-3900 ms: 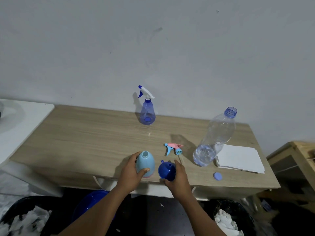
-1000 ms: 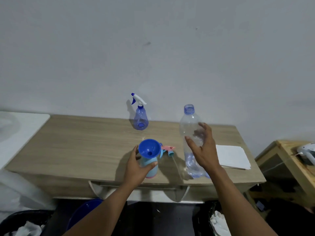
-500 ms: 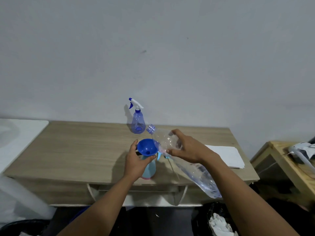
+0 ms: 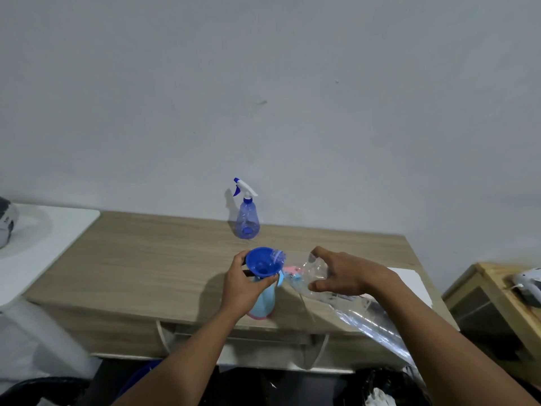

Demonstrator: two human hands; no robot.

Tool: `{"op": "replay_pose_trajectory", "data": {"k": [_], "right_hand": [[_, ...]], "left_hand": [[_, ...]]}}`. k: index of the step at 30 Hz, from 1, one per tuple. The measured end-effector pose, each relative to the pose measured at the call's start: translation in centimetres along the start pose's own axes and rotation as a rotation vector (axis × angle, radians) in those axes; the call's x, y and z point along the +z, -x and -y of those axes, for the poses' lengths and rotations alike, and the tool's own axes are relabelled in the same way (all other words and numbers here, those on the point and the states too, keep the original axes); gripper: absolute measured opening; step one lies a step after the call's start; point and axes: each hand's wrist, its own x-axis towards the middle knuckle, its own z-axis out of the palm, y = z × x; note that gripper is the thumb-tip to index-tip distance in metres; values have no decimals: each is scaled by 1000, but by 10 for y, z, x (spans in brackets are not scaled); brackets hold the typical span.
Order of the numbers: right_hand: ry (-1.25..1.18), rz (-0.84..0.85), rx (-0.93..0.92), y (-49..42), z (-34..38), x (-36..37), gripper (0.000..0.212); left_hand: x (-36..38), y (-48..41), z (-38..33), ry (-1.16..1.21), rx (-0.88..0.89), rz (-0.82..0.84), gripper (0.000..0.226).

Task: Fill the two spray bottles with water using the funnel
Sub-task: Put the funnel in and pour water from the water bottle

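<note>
A light-blue spray bottle (image 4: 267,300) with no head stands near the table's front edge, and a dark-blue funnel (image 4: 264,265) sits in its neck. My left hand (image 4: 244,284) grips the bottle's neck just under the funnel. My right hand (image 4: 348,276) holds a clear water bottle (image 4: 355,310), tilted with its mouth over the funnel's right rim and its base low at the right. The pink-and-blue spray head (image 4: 291,271) lies on the table behind the bottle, partly hidden. A second, translucent blue spray bottle (image 4: 247,219) with a white trigger stands at the back by the wall.
The wooden table (image 4: 146,265) has white paper sheets (image 4: 415,284) at its right end. A white surface (image 4: 44,235) adjoins it on the left, a small wooden stand (image 4: 494,288) stands to the right, and dark bins sit on the floor below.
My right hand took the clear bottle from the table and tipped it; its mouth has moved down onto the funnel's rim. My left hand still holds the light-blue bottle.
</note>
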Motion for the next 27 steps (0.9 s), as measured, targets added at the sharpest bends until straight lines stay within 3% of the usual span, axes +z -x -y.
{"op": "replay_pose_trajectory", "data": {"k": [27], "right_hand": [[115, 62, 73, 9, 15, -17, 61]], "left_hand": [[-1, 0, 2, -22, 23, 11, 76]]}}
